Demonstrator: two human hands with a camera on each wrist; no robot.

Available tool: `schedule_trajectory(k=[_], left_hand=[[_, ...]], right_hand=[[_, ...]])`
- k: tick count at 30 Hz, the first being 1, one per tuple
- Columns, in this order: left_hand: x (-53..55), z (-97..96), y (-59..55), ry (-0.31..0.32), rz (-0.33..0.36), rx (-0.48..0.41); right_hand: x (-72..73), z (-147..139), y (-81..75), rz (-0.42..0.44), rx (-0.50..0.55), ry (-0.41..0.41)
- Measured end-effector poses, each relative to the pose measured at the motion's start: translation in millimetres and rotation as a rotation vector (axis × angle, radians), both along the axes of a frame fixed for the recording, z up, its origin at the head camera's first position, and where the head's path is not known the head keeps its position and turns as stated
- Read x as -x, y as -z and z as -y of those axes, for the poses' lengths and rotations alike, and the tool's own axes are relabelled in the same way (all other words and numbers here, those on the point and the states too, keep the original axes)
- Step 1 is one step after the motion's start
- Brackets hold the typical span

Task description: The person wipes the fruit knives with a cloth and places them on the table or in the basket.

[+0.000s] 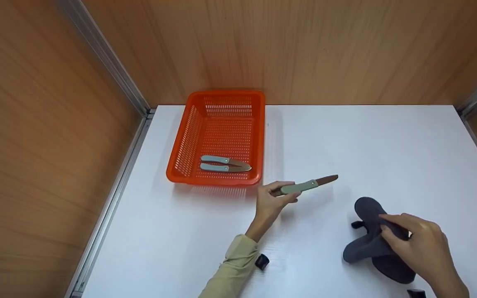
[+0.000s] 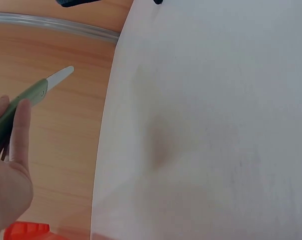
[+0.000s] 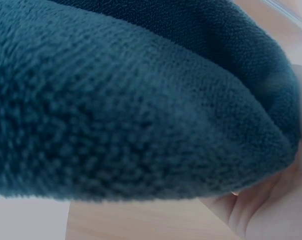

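My left hand [image 1: 272, 203] pinches a knife [image 1: 304, 186] by its pale green handle, just right of the orange basket's near corner. The blade points right and slightly away, and in the left wrist view the knife [image 2: 33, 92] tilts upward. At the lower right, my right hand [image 1: 422, 244] grips a dark blue-grey towel [image 1: 369, 244] between thumb and fingers. The towel hangs bunched in folds, and its fuzzy cloth [image 3: 115, 110] fills most of the right wrist view. Two similar knives [image 1: 215, 167] lie side by side in the basket, blades to the right.
The orange plastic basket [image 1: 260, 140] stands at the back left of the white table [image 1: 367, 140], near the wooden back wall [image 1: 325, 54]. A small black object [image 1: 262, 261] shows beside the left sleeve, and another black piece [image 1: 416, 293] at the bottom edge.
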State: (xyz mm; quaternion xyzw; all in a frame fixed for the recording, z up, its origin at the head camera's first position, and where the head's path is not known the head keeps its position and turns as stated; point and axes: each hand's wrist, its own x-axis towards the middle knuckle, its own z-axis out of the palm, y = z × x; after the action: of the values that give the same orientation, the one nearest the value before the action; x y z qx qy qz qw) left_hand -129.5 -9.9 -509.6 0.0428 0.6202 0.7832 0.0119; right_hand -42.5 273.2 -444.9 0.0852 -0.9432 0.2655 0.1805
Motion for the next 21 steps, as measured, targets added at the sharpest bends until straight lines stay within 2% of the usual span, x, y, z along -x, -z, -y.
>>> schedule_trajectory(k=[13,21], left_hand=[[-23.9,15.2,-20.9,0.075,-0.066,0.0],[-40.8,20.0,-33.5,0.106,-0.184,0.025]], right_hand=[[2.7,6,-12.8,-0.101,0.114,-0.02],[6.2,17,-24.7,-0.158,0.148,-0.056]])
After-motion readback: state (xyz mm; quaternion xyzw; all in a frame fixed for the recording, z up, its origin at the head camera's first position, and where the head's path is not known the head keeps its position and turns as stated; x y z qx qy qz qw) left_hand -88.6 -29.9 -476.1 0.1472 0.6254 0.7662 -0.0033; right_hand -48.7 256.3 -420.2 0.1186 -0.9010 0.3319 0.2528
